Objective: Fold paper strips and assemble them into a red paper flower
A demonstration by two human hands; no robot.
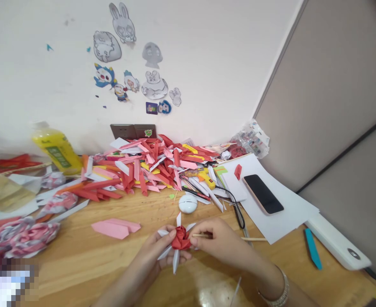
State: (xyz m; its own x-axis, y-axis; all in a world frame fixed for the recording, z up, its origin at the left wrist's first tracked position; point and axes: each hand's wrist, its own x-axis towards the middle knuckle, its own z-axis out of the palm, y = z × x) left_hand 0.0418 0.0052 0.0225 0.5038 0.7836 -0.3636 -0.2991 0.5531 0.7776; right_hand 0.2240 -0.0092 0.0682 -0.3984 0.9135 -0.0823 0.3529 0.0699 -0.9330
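Near the front middle of the table, my left hand (163, 247) is closed on a folded paper flower (180, 238). Its centre is red, and several white pointed strips stick out around it. My right hand (212, 234) pinches a thin wooden stick (201, 236) and touches the right side of the red centre. The left fingers are partly hidden under the flower. Just beyond the hands sits a white rounded case (188, 204). Pink folded paper strips (116, 228) lie to the left of them.
A big heap of red, pink and white folded strips (143, 166) lies along the wall. On it rests a yellow glue gun (205, 177), its black cable trailing right. A phone (263, 194) lies on white paper at right; a yellow bottle (58, 149) stands at left.
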